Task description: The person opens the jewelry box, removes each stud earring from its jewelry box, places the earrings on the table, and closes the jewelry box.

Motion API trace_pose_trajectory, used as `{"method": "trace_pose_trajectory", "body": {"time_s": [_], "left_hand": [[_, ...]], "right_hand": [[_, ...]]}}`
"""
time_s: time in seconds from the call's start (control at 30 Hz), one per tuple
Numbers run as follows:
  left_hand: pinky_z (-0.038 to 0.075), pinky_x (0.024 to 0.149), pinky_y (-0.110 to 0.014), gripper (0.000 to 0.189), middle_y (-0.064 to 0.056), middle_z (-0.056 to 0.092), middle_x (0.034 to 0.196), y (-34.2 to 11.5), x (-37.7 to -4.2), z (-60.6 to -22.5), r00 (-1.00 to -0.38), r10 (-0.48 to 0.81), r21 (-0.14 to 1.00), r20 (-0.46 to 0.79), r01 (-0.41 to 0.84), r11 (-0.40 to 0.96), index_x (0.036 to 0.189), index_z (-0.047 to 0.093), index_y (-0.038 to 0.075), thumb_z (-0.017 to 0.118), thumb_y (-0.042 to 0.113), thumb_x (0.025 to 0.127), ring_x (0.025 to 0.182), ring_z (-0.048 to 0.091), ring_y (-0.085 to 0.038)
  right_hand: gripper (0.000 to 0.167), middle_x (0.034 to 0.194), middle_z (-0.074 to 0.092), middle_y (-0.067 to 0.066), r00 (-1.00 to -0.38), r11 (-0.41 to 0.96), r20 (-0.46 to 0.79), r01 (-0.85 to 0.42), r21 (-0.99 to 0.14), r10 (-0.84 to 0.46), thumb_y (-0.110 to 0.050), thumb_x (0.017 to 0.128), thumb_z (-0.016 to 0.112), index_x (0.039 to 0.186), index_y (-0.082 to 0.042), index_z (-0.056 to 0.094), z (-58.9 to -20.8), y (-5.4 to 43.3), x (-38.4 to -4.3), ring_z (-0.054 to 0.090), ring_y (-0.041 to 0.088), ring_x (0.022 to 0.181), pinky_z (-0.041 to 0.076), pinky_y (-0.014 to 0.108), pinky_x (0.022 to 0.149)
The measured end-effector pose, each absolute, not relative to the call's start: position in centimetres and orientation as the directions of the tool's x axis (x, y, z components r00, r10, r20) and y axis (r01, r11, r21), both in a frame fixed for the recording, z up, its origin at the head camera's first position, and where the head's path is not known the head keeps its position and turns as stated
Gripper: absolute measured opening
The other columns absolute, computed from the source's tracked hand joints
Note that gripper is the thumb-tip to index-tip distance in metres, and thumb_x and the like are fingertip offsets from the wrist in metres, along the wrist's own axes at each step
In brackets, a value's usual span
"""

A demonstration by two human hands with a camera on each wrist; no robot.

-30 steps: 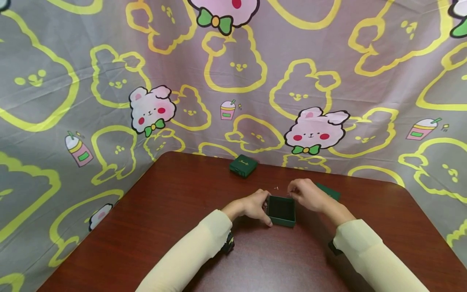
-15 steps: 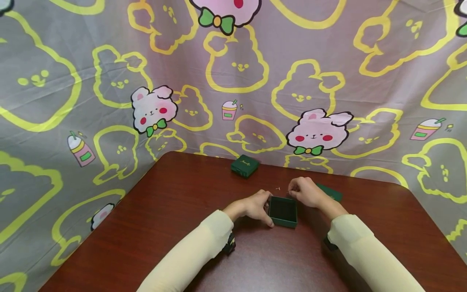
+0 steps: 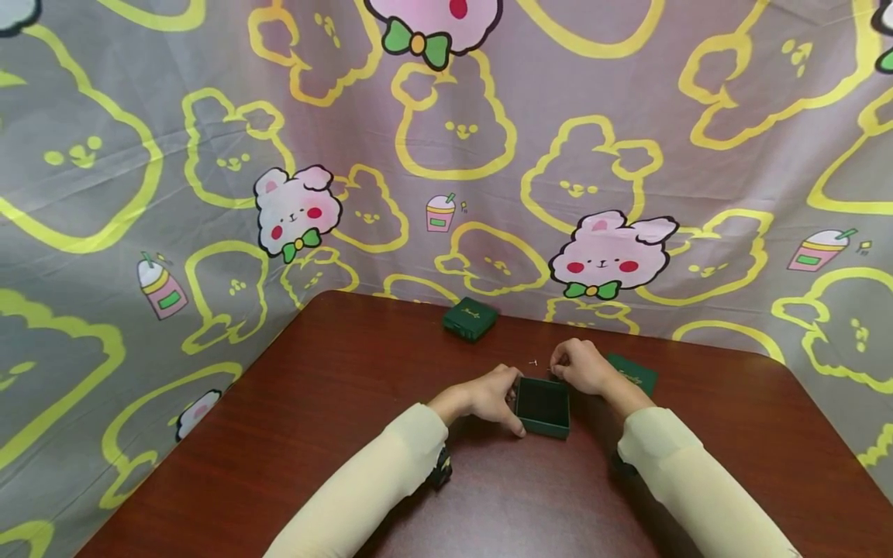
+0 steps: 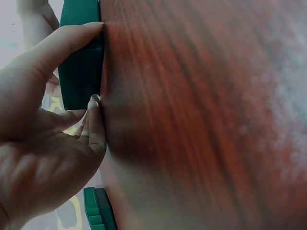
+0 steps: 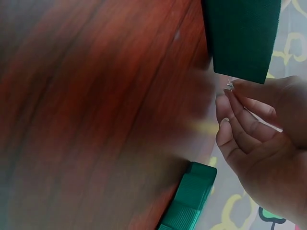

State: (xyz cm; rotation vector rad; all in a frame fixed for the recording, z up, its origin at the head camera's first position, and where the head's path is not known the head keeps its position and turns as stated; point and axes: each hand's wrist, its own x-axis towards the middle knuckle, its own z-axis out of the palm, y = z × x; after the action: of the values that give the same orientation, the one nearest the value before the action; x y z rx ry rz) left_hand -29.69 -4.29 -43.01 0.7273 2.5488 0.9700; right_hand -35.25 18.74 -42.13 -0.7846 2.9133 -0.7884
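An uncovered dark green jewelry box (image 3: 543,404) with a black interior sits on the table. My left hand (image 3: 491,399) grips its left side, the thumb at the front corner and the fingers behind, as the left wrist view also shows. By the box's back right corner, my right hand (image 3: 580,366) pinches a small silver earring (image 5: 230,86) between thumb and fingertips. The earring's exact shape is hard to make out. Another tiny silver piece (image 3: 533,363), roughly T-shaped, lies on the table behind the box.
A closed green box (image 3: 470,319) with gold lettering stands near the table's back edge. The green lid (image 3: 633,373) lies behind my right wrist, and its ribbon (image 5: 192,196) shows in the right wrist view. A printed cloth (image 3: 460,178) hangs along the back and left.
My right forearm has swung slightly left, showing more of the lid and its lettering. The right hand stays near the box's back right corner. My left hand keeps its hold.
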Motion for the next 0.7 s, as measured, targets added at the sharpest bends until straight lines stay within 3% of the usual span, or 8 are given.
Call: {"method": "trace_pose_trajectory", "body": {"time_s": [0.33, 0.7], "left_hand": [[0.042, 0.086, -0.02, 0.069, -0.001, 0.047, 0.11, -4.28, -29.79, -43.0, -0.82, 0.562, 0.685, -0.114, 0.345, 0.642, 0.122, 0.054, 0.008, 0.096, 0.018, 0.068, 0.096, 0.048, -0.009], [0.043, 0.087, -0.021, 0.072, -0.005, 0.048, 0.114, -4.32, -29.74, -43.16, -0.82, 0.56, 0.694, -0.114, 0.338, 0.636, 0.125, 0.054, 0.006, 0.096, 0.017, 0.068, 0.098, 0.051, -0.01]], "right_hand": [[0.011, 0.076, 0.068, 0.001, -0.897, 0.752, 0.111, -0.422, -0.506, -0.429, -0.001, 0.094, 0.065, 0.085, -0.004, 0.071, -42.24, 18.32, -35.59, 0.059, 0.016, 0.069, 0.05, 0.035, 0.066], [0.011, 0.078, 0.071, 0.004, -0.897, 0.751, 0.117, -0.423, -0.507, -0.426, -0.002, 0.095, 0.065, 0.086, -0.004, 0.071, -42.77, 18.33, -35.53, 0.06, 0.016, 0.07, 0.051, 0.036, 0.067]]}}
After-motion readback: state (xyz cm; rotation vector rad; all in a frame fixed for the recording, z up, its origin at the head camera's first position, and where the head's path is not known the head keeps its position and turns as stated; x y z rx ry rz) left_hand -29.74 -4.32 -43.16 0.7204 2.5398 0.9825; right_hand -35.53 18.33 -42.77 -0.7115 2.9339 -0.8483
